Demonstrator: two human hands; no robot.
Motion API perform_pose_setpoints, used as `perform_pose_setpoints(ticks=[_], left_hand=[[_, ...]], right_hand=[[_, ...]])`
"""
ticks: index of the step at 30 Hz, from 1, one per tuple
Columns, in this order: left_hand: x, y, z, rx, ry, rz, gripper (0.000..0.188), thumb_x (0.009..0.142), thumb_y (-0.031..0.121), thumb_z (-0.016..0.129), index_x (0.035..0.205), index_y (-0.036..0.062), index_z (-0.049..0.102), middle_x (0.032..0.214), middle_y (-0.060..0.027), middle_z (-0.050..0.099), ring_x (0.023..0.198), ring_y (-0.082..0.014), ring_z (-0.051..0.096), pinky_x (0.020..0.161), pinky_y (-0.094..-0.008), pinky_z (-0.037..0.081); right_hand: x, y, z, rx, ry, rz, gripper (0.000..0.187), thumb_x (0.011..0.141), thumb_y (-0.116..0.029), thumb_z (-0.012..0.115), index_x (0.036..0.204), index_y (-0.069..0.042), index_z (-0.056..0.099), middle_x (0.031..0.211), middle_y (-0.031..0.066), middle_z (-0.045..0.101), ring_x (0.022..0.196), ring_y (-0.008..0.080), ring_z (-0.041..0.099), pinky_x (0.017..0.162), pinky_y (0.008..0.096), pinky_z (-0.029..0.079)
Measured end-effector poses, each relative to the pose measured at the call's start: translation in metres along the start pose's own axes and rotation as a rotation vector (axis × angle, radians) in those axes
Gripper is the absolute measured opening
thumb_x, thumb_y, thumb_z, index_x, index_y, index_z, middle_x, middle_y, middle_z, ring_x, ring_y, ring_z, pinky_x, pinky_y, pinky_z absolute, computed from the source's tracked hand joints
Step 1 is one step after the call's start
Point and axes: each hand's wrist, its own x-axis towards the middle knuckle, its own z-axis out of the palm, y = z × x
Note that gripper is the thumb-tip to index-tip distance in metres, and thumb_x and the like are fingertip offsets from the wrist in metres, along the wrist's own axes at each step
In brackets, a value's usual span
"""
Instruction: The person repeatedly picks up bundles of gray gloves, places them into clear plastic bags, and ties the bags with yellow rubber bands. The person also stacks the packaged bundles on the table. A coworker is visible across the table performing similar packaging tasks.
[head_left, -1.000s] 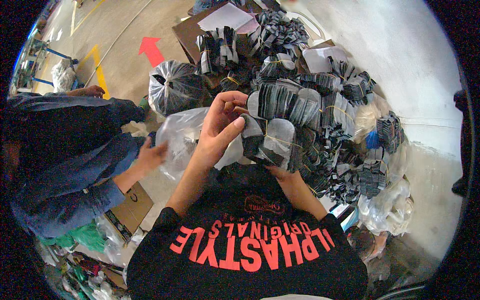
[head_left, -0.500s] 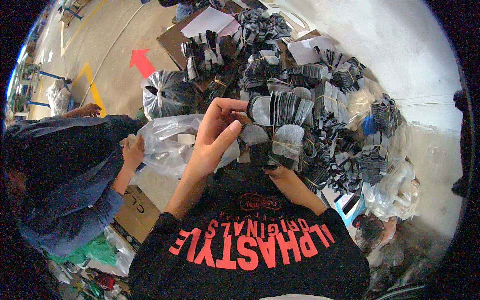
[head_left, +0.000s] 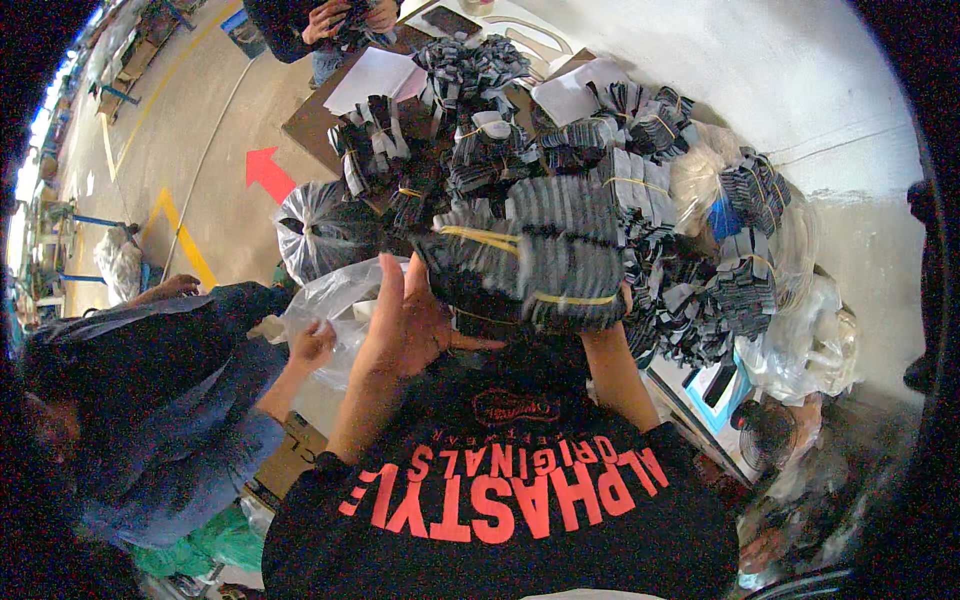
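Note:
In front of my chest are bundles of dark grey fabric pieces, stacked edge-on and bound with yellow rubber bands. My left hand is at their lower left, thumb raised and fingers reaching under the bundles to support them. Most of my right hand is hidden behind the right side, where it grips the bundles. More banded bundles of the same grey and black pieces are heaped just beyond, with a loose-looking pile of strips to the right.
At my left a co-worker's hand is by a clear plastic bag. A filled bag stands beside the heap. Another person's hands show at the far edge. White papers lie at the back, clear bags at right.
The bundles have been turned from showing rounded pale faces to showing banded edges. My left hand has moved down and under them. The view has shifted, and another person's hands appear at the back.

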Motion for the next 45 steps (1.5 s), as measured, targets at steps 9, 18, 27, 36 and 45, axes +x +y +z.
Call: perform_pose_setpoints(ticks=[9,18,27,36,45], left_hand=[[0.014,-0.019,-0.016,0.311,0.394,0.137,0.083,0.086,0.033,0.074,0.151,0.0093,0.028,0.132,-0.0107,0.056,0.117,-0.0278,0.061,0.090,-0.0444,0.058],[0.028,-0.018,0.014,0.376,0.478,0.205,0.078,0.084,0.020,0.074,0.149,0.0114,0.031,0.124,-0.0117,0.057,0.108,-0.0249,0.062,0.086,-0.0413,0.058],[0.033,-0.016,0.027,0.336,0.546,0.144,0.065,0.083,0.029,0.073,0.136,0.0143,0.039,0.113,-0.0110,0.059,0.090,-0.0267,0.066,0.058,-0.0472,0.062],[0.039,-0.007,0.022,0.261,0.540,-0.059,0.065,0.082,0.045,0.070,0.136,0.0185,0.044,0.118,-0.0097,0.060,0.099,-0.0309,0.067,0.063,-0.0534,0.062],[0.040,-0.001,0.031,0.323,0.471,-0.142,0.070,0.083,0.065,0.058,0.133,0.0147,0.060,0.118,-0.0093,0.068,0.101,-0.0288,0.069,0.072,-0.0544,0.059]], right_hand=[[0.027,0.049,0.122,-1.417,-0.374,-0.104,0.093,0.083,-0.031,0.074,0.157,-0.003,0.025,0.156,0.0183,0.040,0.143,0.0291,0.041,0.119,0.0411,0.028],[0.020,0.054,0.107,-1.971,-0.128,-0.338,0.131,0.052,-0.023,0.097,0.157,-0.001,0.021,0.150,0.0126,0.044,0.140,0.0252,0.043,0.117,0.0394,0.033],[0.016,0.042,0.074,-1.431,0.047,-0.232,0.125,0.060,-0.024,0.090,0.158,0.002,0.016,0.147,0.0134,0.047,0.135,0.0252,0.049,0.115,0.0399,0.036],[0.029,0.053,0.104,-1.490,-0.006,-0.204,0.111,0.068,-0.024,0.084,0.156,0.002,0.022,0.141,0.0132,0.053,0.129,0.0248,0.053,0.113,0.0391,0.037],[0.032,0.053,0.117,-1.456,0.101,-0.146,0.101,0.072,-0.023,0.086,0.154,0.001,0.031,0.137,0.0110,0.056,0.125,0.0229,0.055,0.109,0.0367,0.040]])
